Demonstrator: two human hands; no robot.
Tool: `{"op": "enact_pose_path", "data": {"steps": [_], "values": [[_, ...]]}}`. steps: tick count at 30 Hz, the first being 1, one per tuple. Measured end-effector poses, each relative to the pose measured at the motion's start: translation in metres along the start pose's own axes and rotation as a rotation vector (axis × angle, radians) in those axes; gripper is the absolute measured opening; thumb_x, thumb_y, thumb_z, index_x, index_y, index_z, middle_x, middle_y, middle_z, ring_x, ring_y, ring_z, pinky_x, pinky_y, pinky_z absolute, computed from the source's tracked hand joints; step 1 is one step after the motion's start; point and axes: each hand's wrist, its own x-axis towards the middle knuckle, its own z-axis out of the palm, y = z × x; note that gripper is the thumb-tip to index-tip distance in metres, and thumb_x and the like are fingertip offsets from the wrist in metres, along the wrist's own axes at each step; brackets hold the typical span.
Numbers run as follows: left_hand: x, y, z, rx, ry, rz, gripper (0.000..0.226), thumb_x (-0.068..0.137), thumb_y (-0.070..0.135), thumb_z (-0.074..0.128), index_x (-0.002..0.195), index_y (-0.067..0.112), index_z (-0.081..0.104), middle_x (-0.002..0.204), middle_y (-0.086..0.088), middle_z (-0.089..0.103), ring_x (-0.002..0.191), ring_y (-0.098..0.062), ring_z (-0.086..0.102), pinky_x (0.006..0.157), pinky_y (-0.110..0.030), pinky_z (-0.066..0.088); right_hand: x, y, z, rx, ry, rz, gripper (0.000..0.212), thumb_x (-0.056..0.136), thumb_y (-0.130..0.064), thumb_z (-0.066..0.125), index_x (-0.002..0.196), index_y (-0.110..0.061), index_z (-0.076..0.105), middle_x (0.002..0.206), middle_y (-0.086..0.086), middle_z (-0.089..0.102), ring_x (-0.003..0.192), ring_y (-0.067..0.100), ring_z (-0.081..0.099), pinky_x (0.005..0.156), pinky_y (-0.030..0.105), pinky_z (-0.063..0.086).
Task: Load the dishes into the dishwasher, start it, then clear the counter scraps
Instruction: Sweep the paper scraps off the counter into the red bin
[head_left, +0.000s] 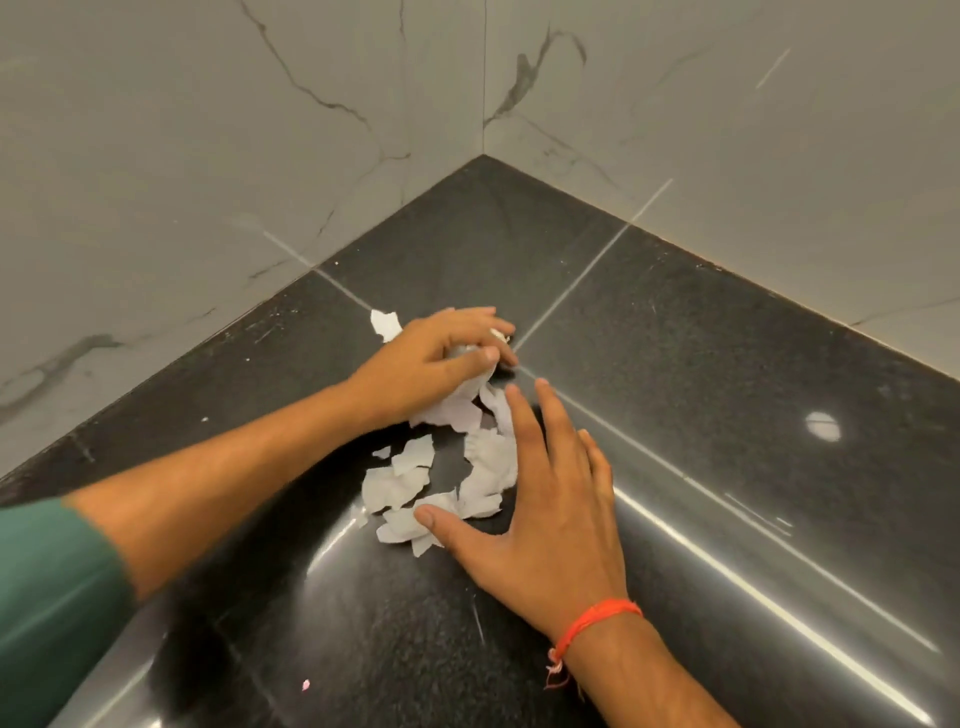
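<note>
Left hand (441, 358): fingers curled round crumpled white paper, at 12 o'clock of the pile.
Right hand (540, 499): fingers straight, flat beside scraps at 3 o'clock.
Paper scraps (400, 483): heaped between the hands on the black table (727, 415).
Stray piece (384, 323): at 11 o'clock.

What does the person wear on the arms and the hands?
The left arm has a dark green sleeve pushed up, so the forearm is bare. The right wrist has a thin orange-red thread bracelet with loose ends hanging down. Left hand and right hand are bare: no gloves, no rings visible.
</note>
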Motion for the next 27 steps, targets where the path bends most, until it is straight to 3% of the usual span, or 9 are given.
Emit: {"op": "enact_pose_path", "data": {"steps": [4,7,10,12,15,23,25,27], "values": [[-0.051,0.02,0.006,-0.128,0.001,0.003,0.027,0.105,0.017,0.053,0.126,0.022,0.07,0.138,0.014,0.062,0.138,-0.002,0.047,0.116,-0.034,0.036,-0.001,-0.002,0.0,0.003,-0.006,0.005,0.116,0.067,-0.097,0.039,0.159,-0.038,-0.001,0.168,-0.01,-0.003,0.154,0.008,0.005,0.126,0.043,0.01],[-0.051,0.015,-0.012,0.025,0.186,-0.014,0.03,0.105,0.027,0.053,0.133,0.028,0.064,0.147,0.013,0.053,0.139,0.001,0.043,0.113,-0.029,0.035,-0.001,-0.003,0.001,-0.026,-0.015,0.008,0.117,0.066,-0.099,0.037,0.159,-0.037,0.003,0.168,-0.01,-0.001,0.153,0.008,0.006,0.126,0.042,0.007],[-0.029,-0.003,-0.036,0.147,0.304,-0.169,0.038,0.106,0.034,0.046,0.144,0.028,0.053,0.147,0.011,0.05,0.127,-0.005,0.05,0.11,-0.034,0.041,-0.001,-0.003,0.002,-0.045,-0.005,0.008,0.116,0.066,-0.098,0.04,0.159,-0.035,0.009,0.168,-0.009,0.005,0.153,0.008,0.01,0.126,0.04,0.005],[-0.021,-0.015,-0.037,0.213,0.286,-0.23,0.042,0.107,0.038,0.041,0.147,0.027,0.05,0.151,0.006,0.05,0.136,-0.014,0.048,0.114,-0.04,0.038,-0.001,-0.004,0.003,-0.064,0.0,0.011,0.116,0.066,-0.098,0.038,0.159,-0.034,0.01,0.168,-0.008,0.007,0.153,0.009,0.012,0.126,0.039,0.004],[-0.033,-0.014,-0.017,0.201,0.222,-0.16,0.045,0.106,0.043,0.034,0.14,0.028,0.058,0.147,0.008,0.055,0.146,-0.006,0.036,0.119,-0.043,0.032,-0.001,-0.005,0.005,-0.065,0.013,0.014,0.112,0.069,-0.096,0.036,0.159,-0.032,0.013,0.167,-0.007,0.01,0.153,0.009,0.012,0.126,0.039,0.005],[-0.11,0.03,0.043,-0.059,0.209,-0.067,0.043,0.106,0.035,0.034,0.128,0.022,0.069,0.132,0.016,0.066,0.138,0.001,0.045,0.116,-0.039,0.038,-0.001,-0.001,0.007,-0.06,0.034,-0.015,0.099,0.081,-0.088,0.021,0.157,-0.025,0.025,0.165,-0.005,0.024,0.152,0.006,0.016,0.125,0.041,0.01],[-0.118,0.039,0.048,-0.2,0.297,-0.094,0.041,0.106,0.028,0.036,0.12,0.019,0.073,0.124,0.012,0.071,0.128,-0.004,0.057,0.11,-0.036,0.043,0.0,0.001,0.006,-0.052,0.028,-0.021,0.1,0.081,-0.088,0.019,0.157,-0.024,0.029,0.164,-0.006,0.026,0.151,0.006,0.019,0.126,0.041,0.01],[-0.118,0.041,0.047,-0.279,0.492,-0.143,0.04,0.105,0.025,0.037,0.118,0.018,0.074,0.121,0.01,0.072,0.119,-0.007,0.062,0.106,-0.036,0.047,-0.001,0.001,0.007,-0.07,0.027,-0.041,0.098,0.082,-0.087,0.019,0.155,-0.023,0.033,0.163,-0.005,0.029,0.151,0.008,0.021,0.126,0.041,0.011]]}}
